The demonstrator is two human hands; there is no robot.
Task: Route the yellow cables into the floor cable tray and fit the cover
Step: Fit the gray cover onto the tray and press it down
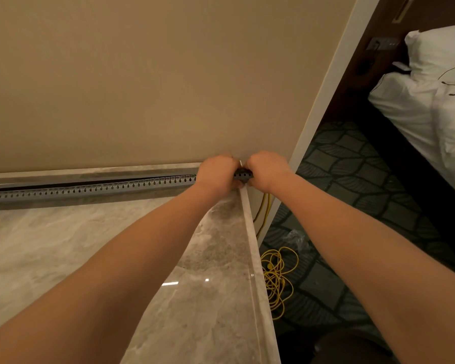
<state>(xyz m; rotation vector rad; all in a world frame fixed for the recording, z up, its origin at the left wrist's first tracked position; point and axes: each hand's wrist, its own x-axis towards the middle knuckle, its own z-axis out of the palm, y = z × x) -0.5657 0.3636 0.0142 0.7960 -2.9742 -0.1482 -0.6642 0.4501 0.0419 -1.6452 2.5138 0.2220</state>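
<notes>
Both hands, left hand [216,172] & right hand [267,169], clenched on cable tray [90,189] end by wall corner (stiff, light plastic—grip sides); yellow cables [276,279] limp, springy.

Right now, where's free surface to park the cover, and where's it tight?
Free: the marble top between the grey cable tray and the near edge, left of the left forearm. Crowded: the corner where the left hand and right hand grip the tray end; yellow cables clutter the carpet.
</notes>
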